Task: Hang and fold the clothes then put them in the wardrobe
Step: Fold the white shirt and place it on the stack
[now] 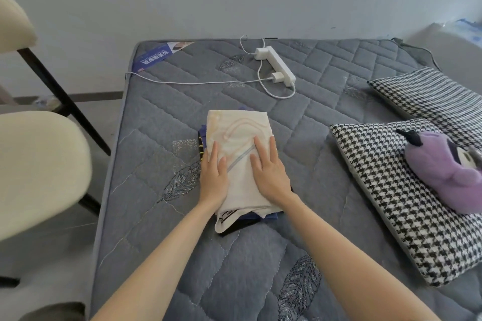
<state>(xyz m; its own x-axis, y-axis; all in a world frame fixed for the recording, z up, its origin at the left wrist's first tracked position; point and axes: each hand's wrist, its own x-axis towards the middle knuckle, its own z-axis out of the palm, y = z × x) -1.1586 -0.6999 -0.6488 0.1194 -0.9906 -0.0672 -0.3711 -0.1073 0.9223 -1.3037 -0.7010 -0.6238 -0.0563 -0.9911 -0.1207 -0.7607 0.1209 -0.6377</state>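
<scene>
Folded cream fabric garment (pixel 238 133) tops a clothes stack (pixel 229 224); left hand (pixel 214 177) and right hand (pixel 270 172) press it, fingers straight. Lifted unevenly, the layers could slide apart.

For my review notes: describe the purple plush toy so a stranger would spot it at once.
On the grey quilted mattress, find the nearer of two houndstooth cushions on the right side. The purple plush toy rests on it, by the frame's right edge. It is the only purple, fuzzy thing there, with a dark pointed horn.
</scene>
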